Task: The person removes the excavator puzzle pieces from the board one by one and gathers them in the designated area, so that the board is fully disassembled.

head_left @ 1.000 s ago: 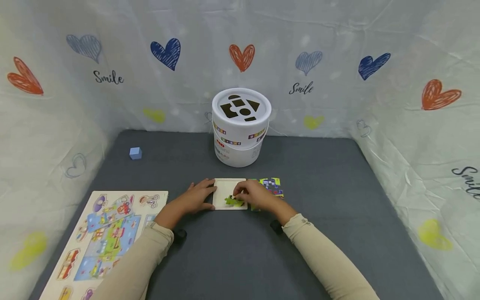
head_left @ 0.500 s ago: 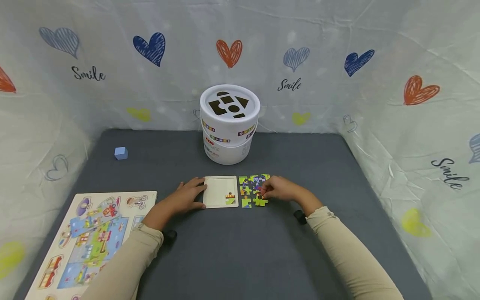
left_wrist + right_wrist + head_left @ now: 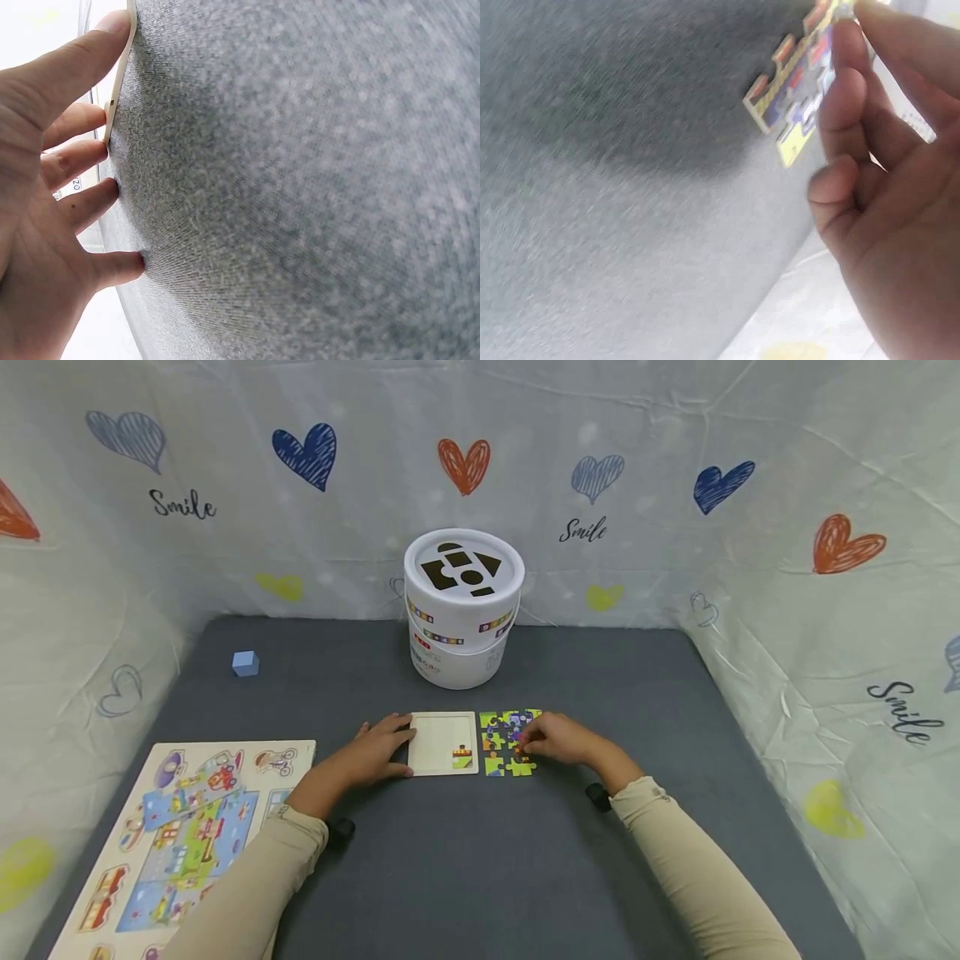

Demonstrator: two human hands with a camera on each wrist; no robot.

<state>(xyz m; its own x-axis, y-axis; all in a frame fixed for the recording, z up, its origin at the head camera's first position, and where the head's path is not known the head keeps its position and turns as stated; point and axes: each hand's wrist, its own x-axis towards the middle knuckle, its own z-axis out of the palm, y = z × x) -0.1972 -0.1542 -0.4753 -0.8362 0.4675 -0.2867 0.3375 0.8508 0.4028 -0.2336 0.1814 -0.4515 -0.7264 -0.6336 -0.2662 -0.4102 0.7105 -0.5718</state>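
Observation:
A shallow square wooden puzzle tray (image 3: 438, 735) lies at the table's middle. One puzzle piece (image 3: 462, 757), green with a red and yellow print, sits in its lower right corner. My left hand (image 3: 375, 752) rests at the tray's left side, its thumb and some fingertips touching the edge in the left wrist view. Just right of the tray lies a cluster of loose colourful puzzle pieces (image 3: 493, 766). Over the right side of that cluster, my right hand (image 3: 562, 739) has curled fingers, with thumb and index finger pinching a puzzle piece (image 3: 844, 11), mostly hidden by the fingertips.
Behind the tray stands a white bucket (image 3: 457, 660) with shape holes in its lid. A small blue cube (image 3: 245, 663) lies at the back left. On the left, partly under the left forearm, is a large picture board (image 3: 142, 835) with loose cards on it.
A second ago my right hand held a green piece over the tray; that piece now lies in the corner. The hand has moved right to the loose pieces. My left hand stays put.

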